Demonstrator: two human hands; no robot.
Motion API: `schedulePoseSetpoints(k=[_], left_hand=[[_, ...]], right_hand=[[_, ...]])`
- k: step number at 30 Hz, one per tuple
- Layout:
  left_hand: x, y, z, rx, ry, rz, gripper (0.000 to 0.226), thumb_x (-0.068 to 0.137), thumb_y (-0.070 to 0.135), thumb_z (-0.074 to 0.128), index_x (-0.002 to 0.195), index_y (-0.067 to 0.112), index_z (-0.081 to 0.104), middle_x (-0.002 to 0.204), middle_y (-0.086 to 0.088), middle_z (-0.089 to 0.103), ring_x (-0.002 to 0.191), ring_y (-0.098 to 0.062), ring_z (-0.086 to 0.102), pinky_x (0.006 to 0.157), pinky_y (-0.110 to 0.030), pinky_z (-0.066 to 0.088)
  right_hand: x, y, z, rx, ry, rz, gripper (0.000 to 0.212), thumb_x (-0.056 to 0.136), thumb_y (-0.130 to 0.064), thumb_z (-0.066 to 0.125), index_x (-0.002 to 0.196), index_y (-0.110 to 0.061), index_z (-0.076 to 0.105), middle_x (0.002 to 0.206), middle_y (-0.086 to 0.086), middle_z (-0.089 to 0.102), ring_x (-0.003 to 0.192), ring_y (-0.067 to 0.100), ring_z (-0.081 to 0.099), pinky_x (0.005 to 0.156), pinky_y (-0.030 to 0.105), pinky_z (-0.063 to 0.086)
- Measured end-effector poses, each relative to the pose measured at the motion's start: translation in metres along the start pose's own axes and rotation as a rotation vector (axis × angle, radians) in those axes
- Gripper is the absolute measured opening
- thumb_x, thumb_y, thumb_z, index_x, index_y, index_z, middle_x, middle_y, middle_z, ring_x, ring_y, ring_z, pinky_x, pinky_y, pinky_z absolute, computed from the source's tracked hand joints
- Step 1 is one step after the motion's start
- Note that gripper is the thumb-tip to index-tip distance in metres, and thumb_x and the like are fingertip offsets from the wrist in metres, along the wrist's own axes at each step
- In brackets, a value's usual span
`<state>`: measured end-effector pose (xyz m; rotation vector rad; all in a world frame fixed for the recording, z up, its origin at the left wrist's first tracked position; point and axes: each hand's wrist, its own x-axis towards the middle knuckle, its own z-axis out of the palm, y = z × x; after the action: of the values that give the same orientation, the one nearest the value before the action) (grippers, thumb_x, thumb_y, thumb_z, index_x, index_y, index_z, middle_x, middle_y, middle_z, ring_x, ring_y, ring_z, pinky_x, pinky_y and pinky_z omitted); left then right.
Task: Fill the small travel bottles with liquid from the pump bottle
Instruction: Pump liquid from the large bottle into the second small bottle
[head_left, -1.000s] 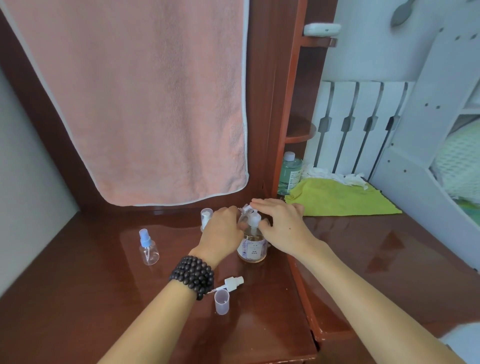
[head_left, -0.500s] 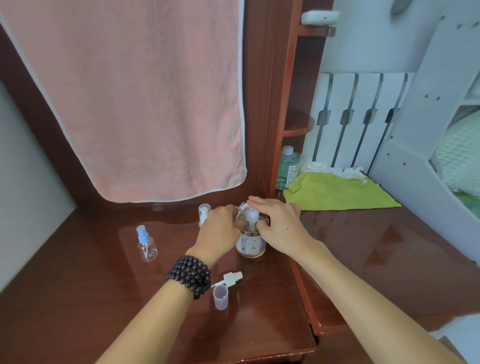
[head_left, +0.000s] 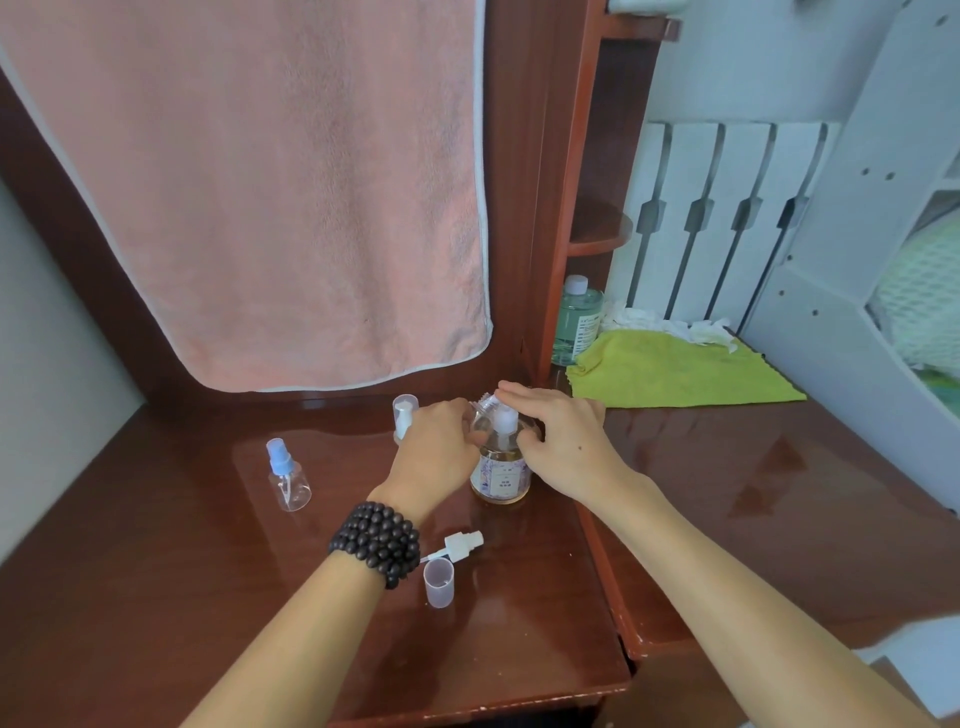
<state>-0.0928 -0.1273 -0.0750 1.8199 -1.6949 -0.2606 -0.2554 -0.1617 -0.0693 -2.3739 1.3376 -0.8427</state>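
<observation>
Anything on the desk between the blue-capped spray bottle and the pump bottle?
Head view: only the left hand and wrist cross that stretch between the blue-capped spray bottle and pump bottle; the desk there is otherwise bare.

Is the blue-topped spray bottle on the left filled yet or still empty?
Empty, apparently: the spray bottle stands upright with its blue top on, and its clear body shows only the dip tube, no liquid.

Pump bottle (head_left: 500, 475): clear, round, amber liquid low in the body, floral label facing the camera, white pump head, upright at table centre. A small clear travel bottle (head_left: 484, 410) is held tilted at the pump's nozzle, at its 11 o'clock. Blue-capped spray bottle (head_left: 287, 476): clear, upright, at 9 o'clock, well apart. White-capped bottle (head_left: 404, 418): upright, at 10 o'clock. Loose white sprayer head (head_left: 458, 545) lies flat at 6 o'clock, beside an upright translucent cap (head_left: 439, 582).
</observation>
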Motion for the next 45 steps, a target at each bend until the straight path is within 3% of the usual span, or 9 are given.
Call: schedulePoseSetpoints(k=[3, 10, 18, 24, 28, 35, 40, 45], left_hand=[[-0.001, 0.001, 0.000, -0.006, -0.013, -0.002, 0.007, 0.092, 0.010, 0.057, 0.094, 0.005, 0.063, 0.081, -0.001, 0.059, 0.079, -0.018, 0.051, 0.069, -0.026, 0.036], [0.000, 0.002, -0.009, -0.047, -0.002, 0.026, 0.007, 0.090, 0.015, 0.062, 0.095, 0.010, 0.064, 0.081, 0.001, 0.063, 0.079, -0.018, 0.054, 0.071, -0.032, 0.042], [-0.002, 0.001, -0.004, -0.067, 0.010, 0.033, 0.003, 0.087, 0.012, 0.064, 0.086, 0.009, 0.063, 0.074, 0.001, 0.062, 0.074, -0.018, 0.054, 0.073, -0.036, 0.045], [-0.004, -0.001, -0.004, -0.078, -0.021, 0.014, 0.013, 0.087, 0.008, 0.062, 0.079, 0.016, 0.056, 0.071, 0.006, 0.058, 0.066, -0.007, 0.050, 0.059, -0.015, 0.034], [-0.003, 0.003, -0.011, -0.059, -0.022, 0.027, 0.013, 0.087, 0.012, 0.063, 0.078, 0.017, 0.055, 0.066, 0.008, 0.053, 0.067, -0.012, 0.049, 0.063, -0.027, 0.035], [-0.001, 0.006, -0.014, -0.025, -0.011, 0.034, 0.016, 0.085, 0.012, 0.063, 0.073, 0.017, 0.053, 0.064, 0.009, 0.051, 0.069, -0.017, 0.049, 0.065, -0.030, 0.035], [-0.002, 0.004, -0.007, 0.041, -0.025, 0.010, 0.030, 0.086, 0.013, 0.062, 0.065, 0.026, 0.045, 0.062, 0.008, 0.053, 0.071, -0.021, 0.054, 0.081, -0.038, 0.042], [-0.004, 0.004, -0.008, -0.030, -0.053, -0.008, 0.017, 0.088, 0.010, 0.061, 0.074, 0.016, 0.055, 0.062, 0.009, 0.051, 0.066, -0.013, 0.049, 0.064, -0.027, 0.035]], right_hand=[[-0.002, 0.000, 0.001, 0.008, 0.005, -0.003, 0.060, 0.079, -0.005, 0.051, 0.127, -0.039, 0.061, 0.137, -0.026, 0.050, 0.128, 0.000, 0.046, 0.099, 0.039, 0.029], [0.005, -0.010, -0.008, 0.031, -0.022, 0.025, 0.052, 0.086, -0.014, 0.052, 0.131, -0.037, 0.057, 0.142, -0.025, 0.047, 0.136, 0.001, 0.035, 0.104, 0.039, 0.021], [0.001, -0.004, -0.003, -0.012, 0.004, 0.010, 0.056, 0.081, -0.010, 0.052, 0.128, -0.040, 0.059, 0.139, -0.025, 0.049, 0.130, 0.000, 0.044, 0.103, 0.044, 0.029], [-0.004, -0.003, 0.004, -0.044, 0.007, 0.002, 0.059, 0.080, -0.008, 0.052, 0.129, -0.039, 0.058, 0.140, -0.026, 0.048, 0.126, 0.001, 0.047, 0.096, 0.041, 0.029], [0.002, -0.008, -0.001, -0.034, 0.007, 0.015, 0.052, 0.082, -0.015, 0.055, 0.128, -0.039, 0.059, 0.139, -0.026, 0.049, 0.130, -0.003, 0.041, 0.098, 0.038, 0.023], [0.005, -0.008, -0.004, -0.101, 0.007, -0.012, 0.051, 0.082, -0.017, 0.055, 0.128, -0.040, 0.059, 0.139, -0.025, 0.049, 0.129, -0.002, 0.042, 0.092, 0.033, 0.019], [0.001, -0.005, 0.000, -0.135, 0.000, -0.008, 0.056, 0.079, -0.013, 0.053, 0.127, -0.040, 0.060, 0.138, -0.026, 0.049, 0.124, -0.001, 0.047, 0.093, 0.034, 0.020], [-0.002, -0.006, 0.004, -0.178, -0.006, -0.015, 0.056, 0.078, -0.017, 0.054, 0.129, -0.039, 0.058, 0.141, -0.025, 0.047, 0.124, 0.000, 0.046, 0.095, 0.036, 0.019]])
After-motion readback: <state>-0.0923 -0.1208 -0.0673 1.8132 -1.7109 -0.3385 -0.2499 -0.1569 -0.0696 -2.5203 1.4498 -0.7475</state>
